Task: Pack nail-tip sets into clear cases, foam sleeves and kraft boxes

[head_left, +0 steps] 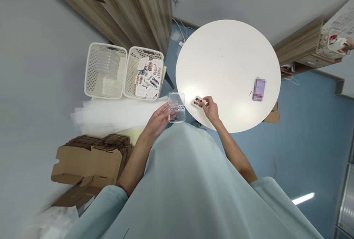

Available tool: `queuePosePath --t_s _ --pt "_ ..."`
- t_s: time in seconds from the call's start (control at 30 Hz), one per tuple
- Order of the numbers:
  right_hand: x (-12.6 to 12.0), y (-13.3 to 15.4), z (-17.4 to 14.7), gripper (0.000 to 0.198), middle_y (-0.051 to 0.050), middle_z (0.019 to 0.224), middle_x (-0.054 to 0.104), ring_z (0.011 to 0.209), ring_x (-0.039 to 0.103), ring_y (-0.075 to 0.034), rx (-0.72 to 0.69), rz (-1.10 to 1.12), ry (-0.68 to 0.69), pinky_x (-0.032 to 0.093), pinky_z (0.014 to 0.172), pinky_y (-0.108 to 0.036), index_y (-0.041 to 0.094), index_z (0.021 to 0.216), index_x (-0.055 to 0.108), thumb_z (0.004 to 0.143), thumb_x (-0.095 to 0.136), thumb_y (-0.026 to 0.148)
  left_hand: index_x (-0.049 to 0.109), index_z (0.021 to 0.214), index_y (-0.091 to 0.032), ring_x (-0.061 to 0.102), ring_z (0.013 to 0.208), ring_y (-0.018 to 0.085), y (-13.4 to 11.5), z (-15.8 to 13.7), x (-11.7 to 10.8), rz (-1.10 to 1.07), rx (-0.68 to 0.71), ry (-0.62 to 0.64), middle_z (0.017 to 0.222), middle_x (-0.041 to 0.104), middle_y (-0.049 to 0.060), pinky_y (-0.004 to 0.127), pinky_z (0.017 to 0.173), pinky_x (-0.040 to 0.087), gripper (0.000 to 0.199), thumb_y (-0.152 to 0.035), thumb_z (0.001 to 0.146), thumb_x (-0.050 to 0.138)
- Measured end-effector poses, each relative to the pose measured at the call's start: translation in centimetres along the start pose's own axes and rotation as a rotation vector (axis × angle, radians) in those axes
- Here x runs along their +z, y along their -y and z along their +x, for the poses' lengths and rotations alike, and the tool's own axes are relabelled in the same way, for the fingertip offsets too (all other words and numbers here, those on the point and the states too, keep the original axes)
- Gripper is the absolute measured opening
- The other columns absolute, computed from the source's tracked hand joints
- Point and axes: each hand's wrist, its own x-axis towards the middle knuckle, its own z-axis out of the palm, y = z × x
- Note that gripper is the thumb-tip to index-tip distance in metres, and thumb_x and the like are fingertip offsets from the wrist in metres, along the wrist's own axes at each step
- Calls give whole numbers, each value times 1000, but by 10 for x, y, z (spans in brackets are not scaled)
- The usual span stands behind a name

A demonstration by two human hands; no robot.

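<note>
Mid-frame, there's the clear box (177,116) already open in the left hand's (158,121) fingers, while the right hand's (211,109) pinch a white card (197,101) outside it!

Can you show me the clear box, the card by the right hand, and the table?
Clear box (177,106): head view, where its halves meet.
Card (197,101): head view, middle of its front.
Table (227,66): head view, bare white top.

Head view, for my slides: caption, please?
Left hand holds an open clear case; right hand holds a white card of red pieces at a round white table.
</note>
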Motion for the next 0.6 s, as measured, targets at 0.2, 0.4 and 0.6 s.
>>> queuePosePath --t_s 0.2,0.4,0.6 --pt "-49 51 -29 28 0 90 70 71 58 -18 -85 209 -124 43 68 -31 27 111 60 97 67 50 67 142 -23 68 129 29 -1 16 38 1 -41 96 158 59 11 42 110 55 53 -29 91 80" --pt "-73 71 -45 24 1 89 71 70 61 -18 -220 174 38 46 68 -32 29 111 64 100 66 49 68 142 -22 68 129 27 6 31 77 -4 -58 179 147 68 10 41 112 53 51 -29 93 79" --pt "-83 49 -51 19 1 88 69 70 62 -19 -267 14 70 48 71 -34 29 115 66 102 66 43 68 143 -22 64 134 29 17 34 104 13 -37 213 155 61 13 43 113 52 53 -32 92 79"
